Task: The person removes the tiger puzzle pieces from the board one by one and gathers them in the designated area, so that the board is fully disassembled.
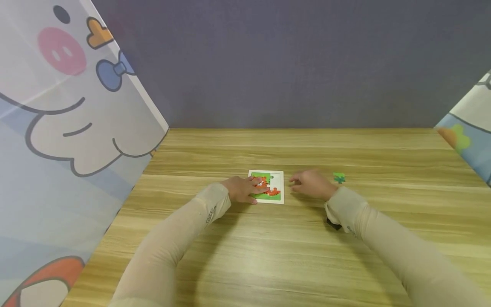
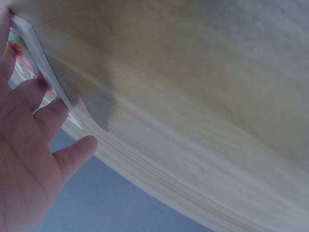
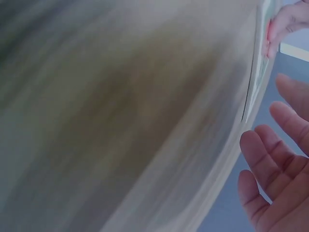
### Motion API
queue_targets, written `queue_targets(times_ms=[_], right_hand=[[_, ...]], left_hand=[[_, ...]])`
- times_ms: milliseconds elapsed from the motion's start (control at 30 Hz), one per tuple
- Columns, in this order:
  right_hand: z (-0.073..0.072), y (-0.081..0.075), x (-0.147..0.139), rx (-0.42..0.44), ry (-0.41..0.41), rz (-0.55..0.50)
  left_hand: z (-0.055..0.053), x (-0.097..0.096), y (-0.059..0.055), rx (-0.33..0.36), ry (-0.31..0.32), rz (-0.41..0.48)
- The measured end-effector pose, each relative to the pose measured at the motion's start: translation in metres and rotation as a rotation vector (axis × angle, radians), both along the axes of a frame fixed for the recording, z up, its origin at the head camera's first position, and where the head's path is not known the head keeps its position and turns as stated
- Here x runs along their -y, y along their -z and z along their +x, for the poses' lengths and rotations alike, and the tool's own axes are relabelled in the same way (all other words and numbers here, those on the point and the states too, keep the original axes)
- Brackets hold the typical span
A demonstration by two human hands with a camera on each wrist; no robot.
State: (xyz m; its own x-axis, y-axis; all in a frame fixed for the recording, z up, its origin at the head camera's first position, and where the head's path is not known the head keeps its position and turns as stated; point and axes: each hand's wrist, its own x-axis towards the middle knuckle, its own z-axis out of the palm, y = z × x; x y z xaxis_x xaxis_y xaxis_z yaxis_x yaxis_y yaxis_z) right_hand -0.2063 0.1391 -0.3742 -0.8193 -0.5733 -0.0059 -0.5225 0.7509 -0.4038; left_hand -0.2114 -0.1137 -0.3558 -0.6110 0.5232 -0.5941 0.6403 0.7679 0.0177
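Observation:
A small square jigsaw puzzle (image 1: 276, 182) in a white frame lies on the table, showing an orange tiger on green. Its upper right part is bare white. My left hand (image 1: 241, 189) rests on the puzzle's left side with fingers spread, covering part of the tiger; in the left wrist view the fingers (image 2: 50, 118) lie across the frame (image 2: 41, 48). Just right of the puzzle hovers my right hand (image 1: 311, 183), its fingers loosely bent. The right wrist view shows nothing held in those fingers (image 3: 258, 150). Beyond that hand lies a green puzzle piece (image 1: 339, 177).
The wood-grain table (image 1: 245, 256) meets a grey upright panel (image 1: 291, 64) at its far edge. A wall with cartoon pictures (image 1: 76, 128) runs along the left side, and another printed wall (image 1: 468, 128) stands at the right.

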Motion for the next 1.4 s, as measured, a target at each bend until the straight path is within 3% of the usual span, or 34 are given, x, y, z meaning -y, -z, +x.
queue_targets(times_ms=[533, 1400], right_hand=[[-0.005, 0.004, 0.028, -0.007, -0.114, -0.007], [-0.005, 0.006, 0.047, 0.023, -0.106, 0.095]], left_hand=[[0.0, 0.0, 0.001, -0.015, -0.007, -0.01], [-0.001, 0.001, 0.004, -0.037, 0.005, -0.023]])
